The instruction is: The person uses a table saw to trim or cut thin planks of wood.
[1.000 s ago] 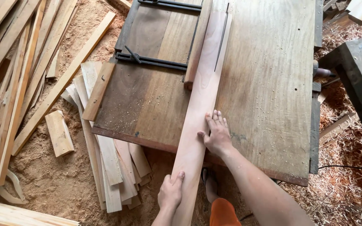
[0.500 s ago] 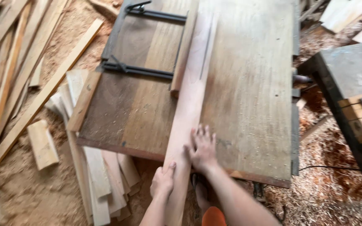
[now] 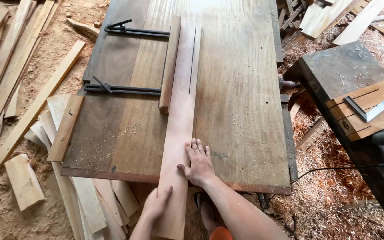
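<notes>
**Head view: two hands on a long board at the saw tabletop**

Head view: a long pale board [image 3: 179, 133] lies lengthwise on the wooden tabletop [image 3: 241, 89]. Its near end hangs over the front edge, and its left side lies against a wooden fence strip [image 3: 170, 66], which two black clamps [image 3: 125, 89] hold in place. At the far part of the board a thin dark slot runs along its length.

The right hand [image 3: 199, 163] lies flat and open on the tabletop, with fingers spread and the thumb touching the right edge of the board. The left hand [image 3: 156, 205] has its grip closed over the overhanging end, thumb on top.

The board looks stiff and rather light, with a smooth and dusty face, so it may slide easily. I judge that the near end and the side edges are the good places to hold it.

Around are sawdust on the floor [image 3: 45, 53], many loose slats [image 3: 85, 195], and a metal square [image 3: 374, 109] on a bench at the right.
</notes>
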